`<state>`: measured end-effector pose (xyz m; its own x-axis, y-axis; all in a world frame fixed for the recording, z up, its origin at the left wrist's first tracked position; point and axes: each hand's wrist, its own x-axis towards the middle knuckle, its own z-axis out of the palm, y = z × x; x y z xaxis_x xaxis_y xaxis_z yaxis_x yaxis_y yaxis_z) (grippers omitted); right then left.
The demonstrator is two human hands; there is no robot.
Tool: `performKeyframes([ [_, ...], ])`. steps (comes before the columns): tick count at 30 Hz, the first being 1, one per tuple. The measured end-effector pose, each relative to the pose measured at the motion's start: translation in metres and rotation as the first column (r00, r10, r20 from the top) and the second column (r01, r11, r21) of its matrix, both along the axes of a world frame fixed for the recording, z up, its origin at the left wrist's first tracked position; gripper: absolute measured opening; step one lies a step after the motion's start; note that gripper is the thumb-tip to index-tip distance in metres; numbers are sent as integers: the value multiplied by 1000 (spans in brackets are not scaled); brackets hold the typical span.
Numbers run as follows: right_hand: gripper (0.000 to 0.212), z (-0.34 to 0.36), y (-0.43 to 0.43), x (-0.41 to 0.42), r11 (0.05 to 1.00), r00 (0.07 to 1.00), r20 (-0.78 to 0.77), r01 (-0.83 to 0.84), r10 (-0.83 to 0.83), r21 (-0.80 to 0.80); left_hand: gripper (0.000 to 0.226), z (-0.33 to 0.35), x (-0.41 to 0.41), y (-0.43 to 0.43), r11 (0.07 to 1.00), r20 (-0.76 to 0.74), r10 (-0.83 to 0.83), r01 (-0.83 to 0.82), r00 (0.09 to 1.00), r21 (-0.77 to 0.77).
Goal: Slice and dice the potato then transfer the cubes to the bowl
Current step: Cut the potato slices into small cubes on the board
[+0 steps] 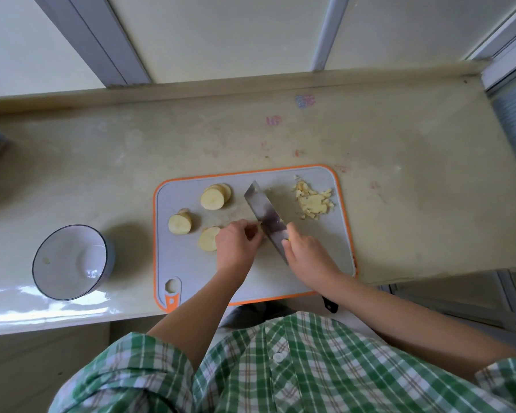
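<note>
Closest to my camera is the person's green plaid button shirt (280, 368), with both bare forearms reaching out over the counter edge. The right hand (306, 251) is wrapped around the grip of a broad steel knife (264, 211); the black butt of its handle pokes out under the forearm, and the blade slants up and left across the board. The left hand (236, 242) sits just left of the blade, fingers curled down onto a potato piece (259, 229) that I can only see as a pale sliver at the fingertips, touching the blade. Both hands work over a grey plastic cutting board with an orange rim (191, 272). Three thick round pale-yellow potato slices (212, 198) lie on its left half, one partly tucked under the left hand. A small heap of diced potato cubes (313, 201) sits near the board's far right corner, apart from the blade. Left of the board, on the glossy beige countertop (399, 174), stands a white round bowl with a dark rim (69, 248), holding what looks like one tiny speck. Beyond the counter I see pale window panels with grey frames (93, 40).
</note>
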<state>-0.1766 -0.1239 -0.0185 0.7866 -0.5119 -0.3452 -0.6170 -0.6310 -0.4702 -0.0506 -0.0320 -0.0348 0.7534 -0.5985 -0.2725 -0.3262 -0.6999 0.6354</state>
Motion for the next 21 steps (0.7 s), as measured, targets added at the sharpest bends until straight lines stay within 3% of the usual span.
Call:
performKeyframes([
  [4,32,13,-3,-5,1000,999,34,2,-3,16,16,3,3,9,997,72,71,-69,995,-31],
  [8,21,13,12,-14,993,993,-3,-114,114,30,12,5,8,12,987,112,159,-157,981,-24],
  [11,21,5,8,-21,990,989,-39,-144,144,7,11,6,10,11,989,125,144,-141,982,-33],
  [17,19,7,-32,-22,999,999,-40,10,-11,-38,8,3,19,10,993,194,117,-116,974,-16],
  [21,15,11,-21,-16,995,995,-24,-96,96,-12,16,1,32,11,992,250,127,-127,960,-15],
])
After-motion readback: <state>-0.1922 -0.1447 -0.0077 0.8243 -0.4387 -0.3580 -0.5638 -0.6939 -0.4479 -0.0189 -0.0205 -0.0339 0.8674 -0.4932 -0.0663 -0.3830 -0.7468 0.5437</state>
